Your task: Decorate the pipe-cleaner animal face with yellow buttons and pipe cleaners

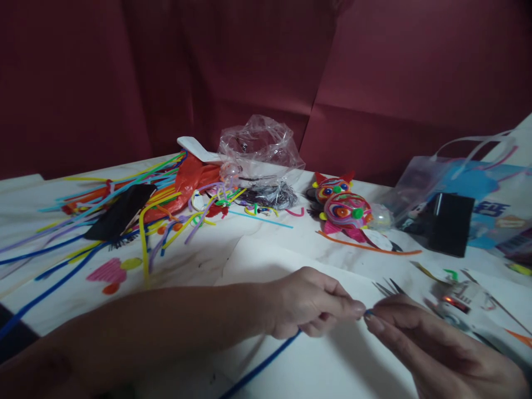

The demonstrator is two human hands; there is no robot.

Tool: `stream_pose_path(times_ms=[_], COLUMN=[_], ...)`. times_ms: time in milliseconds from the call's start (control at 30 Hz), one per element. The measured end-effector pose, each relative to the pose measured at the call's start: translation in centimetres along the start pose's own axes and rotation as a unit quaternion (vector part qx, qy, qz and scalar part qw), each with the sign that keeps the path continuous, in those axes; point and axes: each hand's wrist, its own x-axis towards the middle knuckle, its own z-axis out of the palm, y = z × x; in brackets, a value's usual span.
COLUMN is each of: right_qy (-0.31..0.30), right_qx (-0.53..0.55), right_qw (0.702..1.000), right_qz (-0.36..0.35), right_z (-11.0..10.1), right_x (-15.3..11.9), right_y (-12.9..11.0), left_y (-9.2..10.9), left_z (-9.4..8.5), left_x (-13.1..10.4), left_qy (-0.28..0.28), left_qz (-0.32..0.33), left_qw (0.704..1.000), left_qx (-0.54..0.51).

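Over a white paper sheet point(266, 260), my left hand point(310, 302) is closed on a blue pipe cleaner point(266, 363), whose long tail runs out below the palm toward the bottom edge. My right hand point(432, 338) pinches the short blue end between thumb and forefinger, close by the left fingertips. Several dark thin prongs point(388, 287) show just behind the right fingers; what they belong to is hidden.
Colourful pipe cleaners point(103, 194) spread across the left, beside a red bag point(195, 180). Behind are a clear plastic bag point(261, 147) and two decorated round faces point(344, 210). A black box point(451, 224), blue-and-white bag point(477, 183) and orange strip point(369, 246) lie right.
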Motion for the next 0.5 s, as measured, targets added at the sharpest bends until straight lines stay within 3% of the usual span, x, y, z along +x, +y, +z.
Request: stream_pose_path(times_ms=[100, 200, 333, 500], right_qy=[0.028, 0.034, 0.014, 0.003], right_qx=[0.026, 0.058, 0.116, 0.171], right_qw=[0.999, 0.997, 0.993, 0.984], right_qz=[0.012, 0.022, 0.037, 0.058], right_z=[0.3, 0.4, 0.1, -0.9], right_x=[-0.2, -0.2, 0.1, 0.8], right_y=[0.5, 0.6, 0.8, 1.4], left_y=[-0.4, -0.8, -0.6, 0.2], left_z=[0.4, 0.6, 0.3, 0.0], left_x=[-0.2, -0.2, 0.0, 0.2], left_qy=[-0.05, -0.051, 0.019, 0.126], left_qz=[0.0, 0.001, 0.006, 0.007], left_qw=[0.997, 0.992, 0.992, 0.99], left_qx=[-0.061, -0.112, -0.126, -0.066])
